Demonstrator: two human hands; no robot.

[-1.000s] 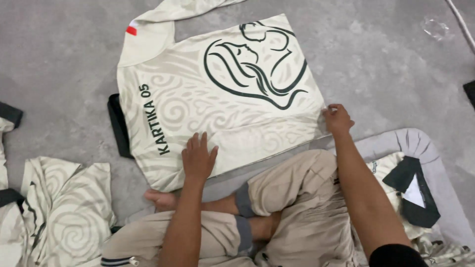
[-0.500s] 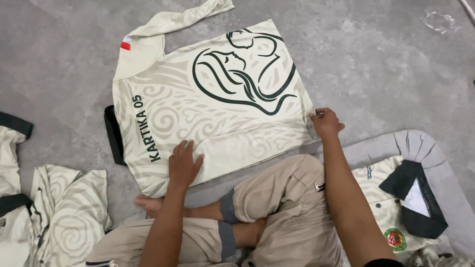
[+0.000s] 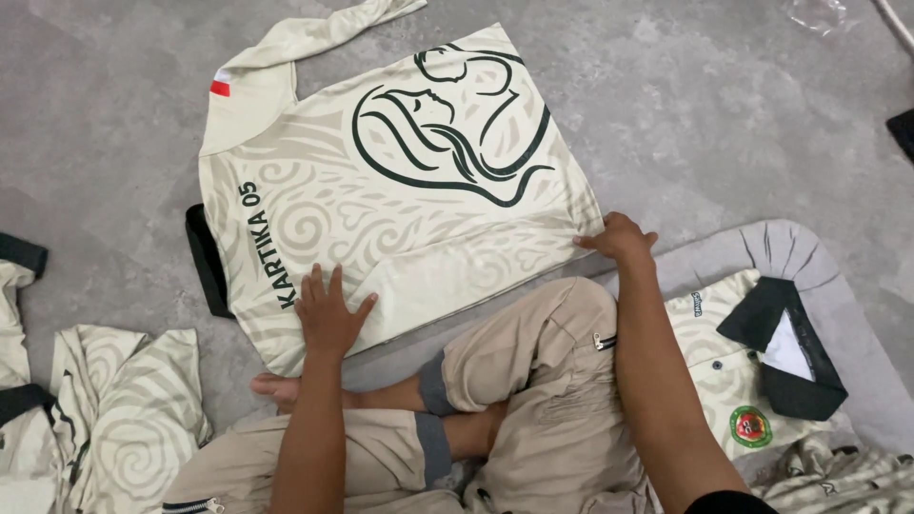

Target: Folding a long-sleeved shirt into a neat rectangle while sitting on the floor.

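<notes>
A person is sitting cross-legged on a grey concrete floor [image 3: 685, 124], working over a cream long-sleeved jersey [image 3: 381, 209] that is lying spread flat, back side up, just in front of the knees. The garment is showing a pale swirl pattern, a large dark green line drawing of a head in profile, dark lettering running along one side and a small red-and-white patch near the shoulder. The left hand [image 3: 328, 314] is lying open, fingers spread, pressing flat on the near edge of the jersey beside the lettering and gripping nothing. The right hand [image 3: 619, 238] is resting on the jersey's near right corner, fingers curled onto the hem; whether it is pinching the cloth cannot be told. One sleeve [image 3: 324, 33] is trailing away at the top. More cream garments [image 3: 124, 419] are lying crumpled at the left, and a folded jersey with a dark collar [image 3: 762, 371] is sitting on a grey mat [image 3: 790, 252] at the right.
</notes>
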